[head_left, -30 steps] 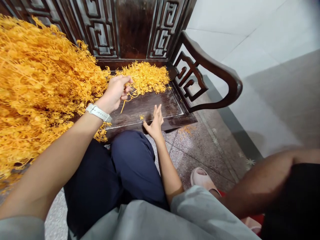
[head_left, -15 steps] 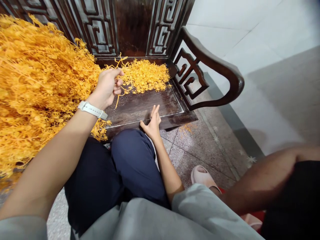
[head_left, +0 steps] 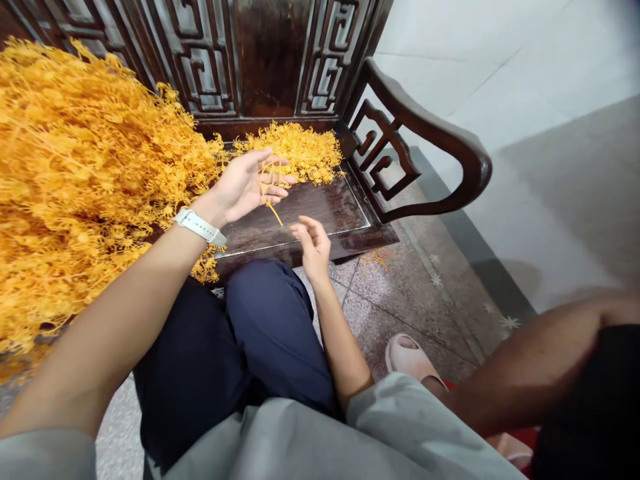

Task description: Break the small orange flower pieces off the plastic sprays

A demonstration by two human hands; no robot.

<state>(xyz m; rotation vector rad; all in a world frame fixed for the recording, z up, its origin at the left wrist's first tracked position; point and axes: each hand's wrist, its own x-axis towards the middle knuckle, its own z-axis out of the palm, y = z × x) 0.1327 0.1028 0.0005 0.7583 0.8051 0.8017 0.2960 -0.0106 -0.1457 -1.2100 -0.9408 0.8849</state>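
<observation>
My left hand (head_left: 253, 183), with a pale watch on the wrist, is over the bench seat (head_left: 320, 203). Its fingers are loosely spread, and a thin yellow sprig (head_left: 271, 208) rests in them, its stem end pointing down to the right. My right hand (head_left: 314, 248) is just below and to the right, by the seat's front edge. Its fingers are half curled, thumb and forefinger slightly apart, with nothing seen between them. Behind my left hand lies a small heap of yellow sprigs (head_left: 310, 153). A far larger pile of yellow artificial foliage (head_left: 95, 193) fills the left.
A dark carved armrest (head_left: 430, 133) closes off the bench's right end, and a latticed backrest (head_left: 273, 60) stands behind. Some yellow bits (head_left: 379, 259) lie on the tiled floor. At the lower right are another person's bare leg (head_left: 530, 360) and a pink slipper (head_left: 413, 360).
My left hand has moved right and slightly down with the sprig, its fingers opening out. My right hand has lifted off the bench edge, and its spread fingers have curled inward.
</observation>
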